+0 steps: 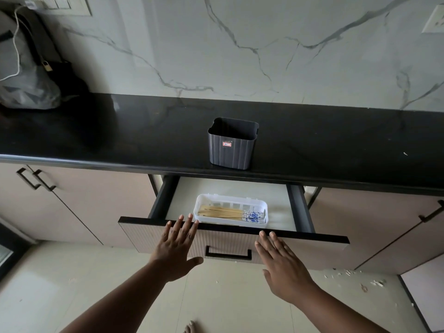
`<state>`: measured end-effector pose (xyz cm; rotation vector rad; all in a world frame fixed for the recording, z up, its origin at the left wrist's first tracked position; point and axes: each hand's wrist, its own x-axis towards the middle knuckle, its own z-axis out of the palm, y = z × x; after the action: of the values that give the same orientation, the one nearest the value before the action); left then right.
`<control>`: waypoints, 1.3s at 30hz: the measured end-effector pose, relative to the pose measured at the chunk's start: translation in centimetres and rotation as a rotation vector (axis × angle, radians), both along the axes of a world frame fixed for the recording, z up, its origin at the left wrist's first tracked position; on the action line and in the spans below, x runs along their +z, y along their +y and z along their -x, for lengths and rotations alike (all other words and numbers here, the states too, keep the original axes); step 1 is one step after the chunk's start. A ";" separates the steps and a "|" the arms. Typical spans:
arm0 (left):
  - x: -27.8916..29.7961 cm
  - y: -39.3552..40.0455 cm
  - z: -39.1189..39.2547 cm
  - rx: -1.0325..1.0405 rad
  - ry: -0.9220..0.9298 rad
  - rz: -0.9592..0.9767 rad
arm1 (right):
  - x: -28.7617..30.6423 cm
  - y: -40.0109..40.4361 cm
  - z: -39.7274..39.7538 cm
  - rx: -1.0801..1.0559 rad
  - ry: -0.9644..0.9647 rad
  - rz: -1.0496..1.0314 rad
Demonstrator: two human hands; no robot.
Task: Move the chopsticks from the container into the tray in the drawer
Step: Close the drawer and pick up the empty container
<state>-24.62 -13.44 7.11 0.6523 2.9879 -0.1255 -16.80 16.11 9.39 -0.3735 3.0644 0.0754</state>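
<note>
Reaching toward the drawer front point(168, 239): both hands are flat, fingers straight, nothing held. Left hand point(176, 248) has its fingertips at the black top edge of the front panel; whether they press it or just hover, can't tell. Right hand point(283, 267) sits in front of the panel face, just right of the black pull handle point(228, 254), fingertips near the same top edge. A bare toe shows on the floor point(72, 272) below the arms.

Just beyond the left fingertips, inside the open drawer, is the white plastic tray point(266, 207). Chopsticks point(223, 212) lie flat in it as a bundle, side by side, bamboo ends toward the left hand's side, blue-and-white patterned ends toward the right hand's side. Nothing else in the drawer that I can see.

Further out, above and beyond both hands, the dark ribbed container point(231, 150) stands upright on the black surface point(120, 131) near its front edge. What shows of its inside looks empty; no sticks poke out.

Far off past the left hand: grey bag point(26, 75) with a white cable against the marble wall.

Status guess: transfer is done, chopsticks all in the tray. Only thing plausibly left is shutting the drawer, and the hand pose fits a push.
</note>
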 end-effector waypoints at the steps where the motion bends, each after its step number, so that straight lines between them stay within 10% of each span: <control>1: 0.1 0.1 0.4 -0.009 0.015 0.001 | 0.0 0.0 0.3 -0.003 -0.005 -0.003; 15: 0.3 0.7 11.3 -0.153 0.145 0.168 | -0.2 -0.7 9.9 -0.142 0.094 -0.028; 39: 8.8 8.2 27.1 0.009 0.092 -0.507 | 7.6 -2.9 25.9 -0.393 0.322 0.723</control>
<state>-51.75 -5.24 15.90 0.6842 3.1214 0.6384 -42.68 13.23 16.95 0.2606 3.2910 -1.0984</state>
